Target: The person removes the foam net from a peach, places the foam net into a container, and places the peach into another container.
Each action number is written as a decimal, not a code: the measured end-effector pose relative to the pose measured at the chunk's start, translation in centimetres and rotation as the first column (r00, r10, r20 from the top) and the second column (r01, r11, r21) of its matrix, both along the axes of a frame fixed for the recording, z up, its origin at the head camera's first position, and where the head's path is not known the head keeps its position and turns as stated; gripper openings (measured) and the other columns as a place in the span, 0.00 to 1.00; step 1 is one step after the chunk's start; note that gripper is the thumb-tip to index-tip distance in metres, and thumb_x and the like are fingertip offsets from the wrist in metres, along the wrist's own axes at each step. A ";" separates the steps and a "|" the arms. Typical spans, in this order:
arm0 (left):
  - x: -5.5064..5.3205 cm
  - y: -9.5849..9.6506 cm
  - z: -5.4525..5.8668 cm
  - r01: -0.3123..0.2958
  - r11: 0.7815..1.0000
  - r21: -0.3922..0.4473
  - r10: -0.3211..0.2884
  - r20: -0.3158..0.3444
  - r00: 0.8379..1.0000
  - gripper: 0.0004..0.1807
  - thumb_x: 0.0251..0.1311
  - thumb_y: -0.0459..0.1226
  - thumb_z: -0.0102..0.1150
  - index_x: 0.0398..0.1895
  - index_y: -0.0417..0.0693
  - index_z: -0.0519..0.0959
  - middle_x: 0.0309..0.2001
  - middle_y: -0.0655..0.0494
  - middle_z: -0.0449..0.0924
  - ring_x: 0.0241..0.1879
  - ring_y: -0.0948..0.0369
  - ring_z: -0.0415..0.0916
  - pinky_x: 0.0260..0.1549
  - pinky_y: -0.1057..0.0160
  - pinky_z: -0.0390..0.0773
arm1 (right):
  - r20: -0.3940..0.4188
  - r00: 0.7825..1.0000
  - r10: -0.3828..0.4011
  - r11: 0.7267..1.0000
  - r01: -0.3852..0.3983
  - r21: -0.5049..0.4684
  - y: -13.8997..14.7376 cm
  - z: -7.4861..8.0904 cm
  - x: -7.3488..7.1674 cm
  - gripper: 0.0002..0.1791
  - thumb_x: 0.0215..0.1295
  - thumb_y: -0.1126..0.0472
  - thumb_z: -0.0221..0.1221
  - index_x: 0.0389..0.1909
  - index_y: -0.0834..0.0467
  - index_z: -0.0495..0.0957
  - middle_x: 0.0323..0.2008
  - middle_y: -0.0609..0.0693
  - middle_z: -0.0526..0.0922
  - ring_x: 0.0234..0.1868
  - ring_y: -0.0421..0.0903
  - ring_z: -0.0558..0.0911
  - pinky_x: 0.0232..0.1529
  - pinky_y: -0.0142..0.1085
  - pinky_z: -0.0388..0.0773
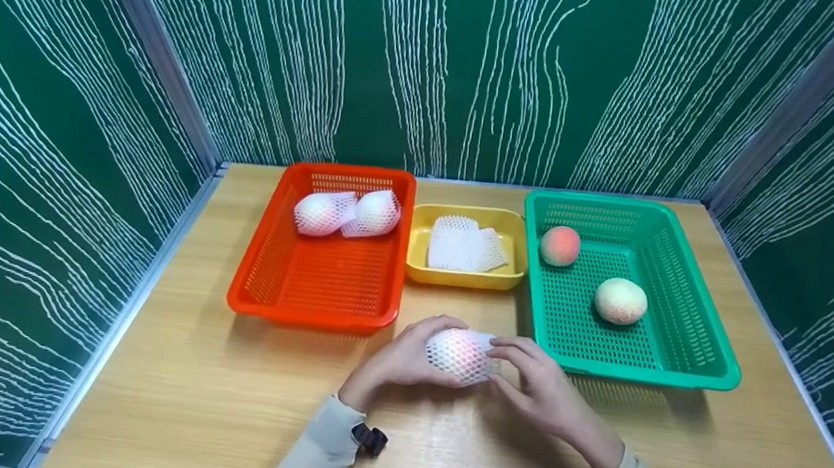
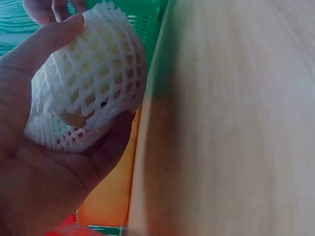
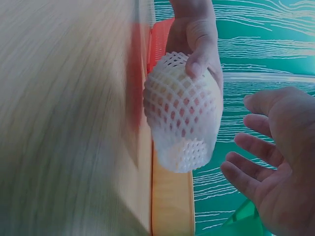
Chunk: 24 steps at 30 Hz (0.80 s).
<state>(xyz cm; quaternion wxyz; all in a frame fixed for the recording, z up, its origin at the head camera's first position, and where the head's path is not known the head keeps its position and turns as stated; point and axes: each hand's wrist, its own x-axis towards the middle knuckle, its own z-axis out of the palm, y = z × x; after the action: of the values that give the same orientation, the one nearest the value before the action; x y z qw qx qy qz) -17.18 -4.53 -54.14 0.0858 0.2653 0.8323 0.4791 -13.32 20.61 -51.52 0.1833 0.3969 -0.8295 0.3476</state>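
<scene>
My left hand (image 1: 407, 356) grips a peach (image 1: 461, 356) wrapped in a white foam net, thumb on one side and fingers on the other. Reddish skin shows through the mesh in the right wrist view, where the net (image 3: 182, 113) covers nearly the whole fruit. A paler side of the wrapped peach (image 2: 101, 64) faces the left wrist view. Beside the net's right end is my right hand (image 1: 542, 389), its fingers spread and loosely bent. In the right wrist view a gap shows between the right hand (image 3: 280, 152) and the netted peach.
A red basket (image 1: 314, 315) at the left holds two netted fruits (image 1: 348, 214). White foam nets (image 1: 464, 245) lie in a small yellow tray (image 1: 465, 279) at the middle. Two bare peaches (image 1: 621, 301) sit in a green basket (image 1: 644, 375) at the right. Green walls enclose the wooden table (image 1: 174, 386).
</scene>
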 end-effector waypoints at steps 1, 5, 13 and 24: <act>0.1 -0.1 0.2 0.003 1.000 0.007 -0.003 0.003 1.000 0.42 0.37 0.54 0.79 0.61 0.65 0.72 0.59 0.68 0.72 0.54 0.64 0.70 0.55 0.60 0.70 | 0.007 1.000 -0.007 1.000 0.007 -0.001 0.0 0.0 0.0 0.19 0.51 0.68 0.70 0.46 0.59 0.80 0.53 0.52 0.78 0.53 0.50 0.77 0.54 0.43 0.74; 0.5 -0.2 0.8 0.014 0.999 0.033 -0.014 0.017 1.000 0.42 0.38 0.53 0.79 0.62 0.66 0.71 0.58 0.69 0.72 0.54 0.64 0.70 0.56 0.59 0.70 | 0.027 0.999 -0.027 1.000 0.027 -0.004 0.0 0.1 0.1 0.21 0.53 0.66 0.70 0.49 0.60 0.79 0.56 0.52 0.77 0.56 0.50 0.76 0.57 0.39 0.71; 1.0 -0.2 1.3 0.029 0.999 0.043 -0.030 0.016 0.999 0.41 0.40 0.54 0.78 0.62 0.70 0.70 0.58 0.70 0.71 0.55 0.65 0.70 0.55 0.59 0.71 | 0.032 0.999 0.008 0.998 -0.006 -0.064 0.1 -0.1 0.1 0.26 0.51 0.65 0.72 0.52 0.62 0.77 0.55 0.54 0.77 0.55 0.52 0.76 0.61 0.28 0.64; 1.5 -0.1 2.5 0.065 0.994 0.090 -0.068 0.029 0.997 0.42 0.41 0.52 0.78 0.63 0.66 0.71 0.58 0.70 0.72 0.54 0.64 0.70 0.53 0.58 0.72 | 0.052 0.999 -0.003 0.980 0.013 -0.201 0.3 0.1 0.5 0.27 0.49 0.71 0.72 0.52 0.63 0.77 0.49 0.54 0.79 0.47 0.50 0.79 0.49 0.30 0.75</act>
<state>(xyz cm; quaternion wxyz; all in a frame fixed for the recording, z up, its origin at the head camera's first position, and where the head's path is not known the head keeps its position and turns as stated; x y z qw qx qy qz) -15.72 -4.63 -51.60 0.1033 0.2886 0.7994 0.5168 -12.84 20.95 -51.42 0.2026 0.3639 -0.7962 0.4390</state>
